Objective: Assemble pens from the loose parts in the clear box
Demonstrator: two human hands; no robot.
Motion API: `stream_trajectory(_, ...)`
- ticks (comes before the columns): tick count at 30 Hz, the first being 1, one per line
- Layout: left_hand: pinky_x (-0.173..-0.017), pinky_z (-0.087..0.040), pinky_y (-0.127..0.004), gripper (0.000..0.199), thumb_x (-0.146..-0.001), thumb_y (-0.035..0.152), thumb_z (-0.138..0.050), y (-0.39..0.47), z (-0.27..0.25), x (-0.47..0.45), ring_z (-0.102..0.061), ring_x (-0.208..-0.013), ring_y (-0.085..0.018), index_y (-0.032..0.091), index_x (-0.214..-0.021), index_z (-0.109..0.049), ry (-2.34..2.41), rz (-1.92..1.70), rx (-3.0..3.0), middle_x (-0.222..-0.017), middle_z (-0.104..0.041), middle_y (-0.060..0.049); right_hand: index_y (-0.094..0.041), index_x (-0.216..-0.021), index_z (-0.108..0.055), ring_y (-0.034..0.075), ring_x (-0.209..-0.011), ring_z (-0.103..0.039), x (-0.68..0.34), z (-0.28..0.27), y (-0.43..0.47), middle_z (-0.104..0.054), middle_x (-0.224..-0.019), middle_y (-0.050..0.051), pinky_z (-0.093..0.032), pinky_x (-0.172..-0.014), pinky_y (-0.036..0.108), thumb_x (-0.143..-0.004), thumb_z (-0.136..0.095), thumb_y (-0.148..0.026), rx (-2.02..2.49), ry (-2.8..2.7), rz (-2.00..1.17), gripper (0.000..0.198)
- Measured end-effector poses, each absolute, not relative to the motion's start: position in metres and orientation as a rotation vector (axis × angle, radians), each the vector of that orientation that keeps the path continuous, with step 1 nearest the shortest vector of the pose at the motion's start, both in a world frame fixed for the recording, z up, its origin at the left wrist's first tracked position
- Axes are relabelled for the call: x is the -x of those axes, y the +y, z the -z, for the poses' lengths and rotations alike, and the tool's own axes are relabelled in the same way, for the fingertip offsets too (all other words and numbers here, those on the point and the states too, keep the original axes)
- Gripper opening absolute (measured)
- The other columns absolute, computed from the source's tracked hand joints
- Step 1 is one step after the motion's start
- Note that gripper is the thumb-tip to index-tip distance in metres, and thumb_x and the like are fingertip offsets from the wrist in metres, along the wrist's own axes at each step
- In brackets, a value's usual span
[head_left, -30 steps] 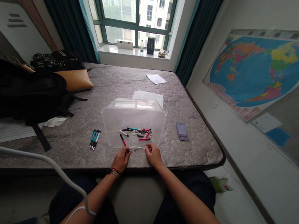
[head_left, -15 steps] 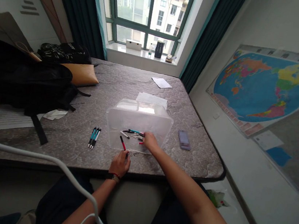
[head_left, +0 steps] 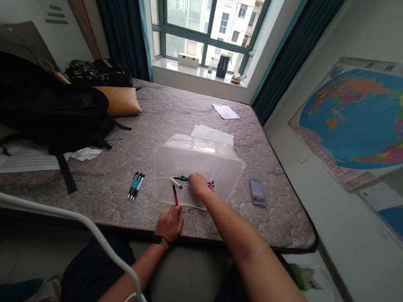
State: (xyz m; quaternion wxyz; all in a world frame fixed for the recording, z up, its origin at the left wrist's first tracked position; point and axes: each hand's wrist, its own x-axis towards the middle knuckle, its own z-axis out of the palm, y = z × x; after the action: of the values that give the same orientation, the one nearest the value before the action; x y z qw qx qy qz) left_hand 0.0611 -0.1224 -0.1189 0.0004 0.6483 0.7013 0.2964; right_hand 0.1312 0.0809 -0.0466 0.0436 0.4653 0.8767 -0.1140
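My left hand is closed around the lower end of a red and black pen, which points up toward the mouth of a clear plastic bin. The bin lies on its side with its opening facing me. My right hand reaches inside among several loose pens, its fingers curled down and their tips hidden, so whether it grips one cannot be seen. A white pen lies just left of that hand. To the left of the bin, three teal, black and silver pens lie side by side on the mattress.
A phone-like blurred object lies right of the bin. Papers are behind it. A black backpack and a tan pouch occupy the left side. A white tube crosses the lower left foreground.
My right hand has shifted left inside the bin, uncovering pens on its right. My left hand still holds the red and black pen. The whole view has swung slightly left.
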Motion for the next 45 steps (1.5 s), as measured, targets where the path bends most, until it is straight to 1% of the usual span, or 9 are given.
stream_trajectory(4,-0.079,-0.042,-0.033,0.023,-0.091,0.022,-0.045,-0.123,0.116,-0.061,-0.060,-0.087,-0.021,0.020,-0.111,-0.055,2.212,-0.930,-2.065,-0.096,-0.064,-0.007,-0.009,-0.109,-0.070,0.025,-0.103,-0.066,-0.126,0.047,0.079,-0.067,-0.112,0.023,-0.047,-0.089,0.030,-0.091,-0.045,-0.011,-1.429,2.657,0.341,0.030)
stream_trajectory(9,-0.078,-0.042,-0.033,0.023,-0.090,0.021,-0.045,-0.123,0.114,-0.061,-0.060,-0.086,-0.020,0.020,-0.111,-0.056,2.219,-0.939,-2.061,-0.096,-0.064,-0.007,-0.011,-0.108,-0.070,0.025,-0.102,-0.067,-0.134,0.043,0.079,-0.069,-0.109,0.020,-0.048,-0.087,0.031,-0.092,-0.044,-0.013,-1.442,2.658,0.327,0.031)
stream_trajectory(15,-0.079,-0.043,-0.033,0.023,-0.090,0.020,-0.045,-0.123,0.117,-0.060,-0.059,-0.087,-0.021,0.020,-0.111,-0.055,2.199,-0.928,-2.059,-0.097,-0.064,-0.007,-0.012,-0.104,-0.072,0.026,-0.102,-0.066,-0.145,0.042,0.079,-0.069,-0.108,0.020,-0.047,-0.086,0.030,-0.091,-0.046,-0.016,-1.445,2.662,0.319,0.029)
stream_trajectory(21,-0.080,-0.044,-0.033,0.025,-0.090,0.019,-0.045,-0.123,0.115,-0.061,-0.060,-0.089,-0.020,0.020,-0.112,-0.055,2.206,-0.950,-2.062,-0.100,-0.064,-0.008,-0.009,-0.105,-0.072,0.025,-0.098,-0.068,-0.133,0.046,0.075,-0.070,-0.105,0.022,-0.047,-0.083,0.029,-0.090,-0.045,-0.010,-1.499,2.638,0.308,0.031)
stream_trajectory(26,-0.081,-0.044,-0.034,0.026,-0.089,0.017,-0.044,-0.124,0.115,-0.062,-0.059,-0.089,-0.020,0.021,-0.112,-0.055,2.229,-0.944,-2.062,-0.099,-0.064,-0.007,-0.008,-0.105,-0.071,0.024,-0.097,-0.068,-0.137,0.048,0.067,-0.069,-0.105,0.021,-0.047,-0.082,0.029,-0.091,-0.040,-0.008,-1.565,2.646,0.243,0.034)
stream_trajectory(30,-0.081,-0.045,-0.034,0.026,-0.088,0.017,-0.045,-0.123,0.118,-0.062,-0.059,-0.090,-0.020,0.021,-0.112,-0.055,2.239,-0.950,-2.059,-0.099,-0.064,-0.007,-0.010,-0.102,-0.072,0.023,-0.096,-0.068,-0.149,0.053,0.063,-0.068,-0.108,0.020,-0.046,-0.082,0.027,-0.095,-0.039,-0.016,-1.610,2.656,0.201,0.034)
stream_trajectory(34,-0.082,-0.045,-0.035,0.025,-0.089,0.018,-0.045,-0.123,0.118,-0.062,-0.059,-0.090,-0.020,0.021,-0.112,-0.054,2.246,-0.954,-2.055,-0.100,-0.064,-0.007,-0.012,-0.101,-0.073,0.024,-0.098,-0.067,-0.149,0.056,0.064,-0.070,-0.107,0.019,-0.046,-0.083,0.027,-0.096,-0.041,-0.025,-1.635,2.638,0.267,0.035)
stream_trajectory(39,-0.084,-0.045,-0.035,0.025,-0.090,0.018,-0.044,-0.123,0.116,-0.063,-0.059,-0.095,-0.021,0.021,-0.113,-0.053,2.247,-0.951,-2.057,-0.103,-0.063,-0.008,-0.013,-0.102,-0.073,0.025,-0.096,-0.068,-0.135,0.055,0.069,-0.070,-0.106,0.019,-0.047,-0.082,0.029,-0.095,-0.043,-0.024,-1.619,2.611,0.316,0.032)
stream_trajectory(45,-0.083,-0.045,-0.035,0.026,-0.089,0.018,-0.044,-0.124,0.116,-0.063,-0.059,-0.094,-0.021,0.021,-0.113,-0.054,2.253,-0.936,-2.056,-0.104,-0.063,-0.008,-0.012,-0.102,-0.072,0.027,-0.097,-0.068,-0.127,0.055,0.070,-0.070,-0.105,0.020,-0.048,-0.082,0.032,-0.093,-0.047,-0.025,-1.653,2.601,0.319,0.030)
